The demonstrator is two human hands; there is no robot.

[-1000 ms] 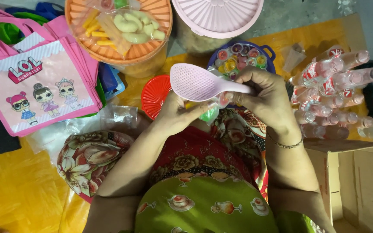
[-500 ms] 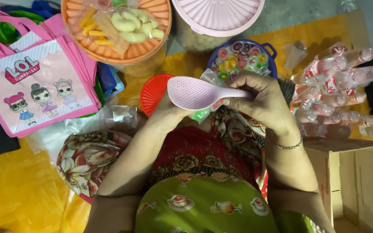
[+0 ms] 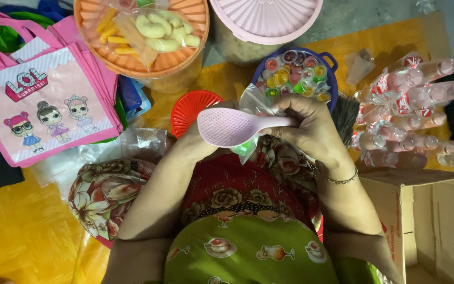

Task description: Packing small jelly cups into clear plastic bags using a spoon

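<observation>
Pink scoop (image 3: 227, 127), level, over lap

A yellow sheet (image 3: 22, 231) covers the floor (image 3: 353, 21), which shows grey at the top. On the sheet lie pink bags (image 3: 43, 105), an orange tub (image 3: 148, 58), a pink tub (image 3: 269, 21), a blue bowl (image 3: 332, 73) of little jelly cups, a red lid (image 3: 190, 108), and a pile of small bottles (image 3: 411, 105). A cardboard box (image 3: 437, 221) sits at the right, maybe on the sheet too.

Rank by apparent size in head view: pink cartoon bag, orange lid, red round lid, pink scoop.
1. pink cartoon bag
2. orange lid, partly cropped
3. pink scoop and red round lid: unsure, scoop nearer camera, lid partly hidden.
</observation>
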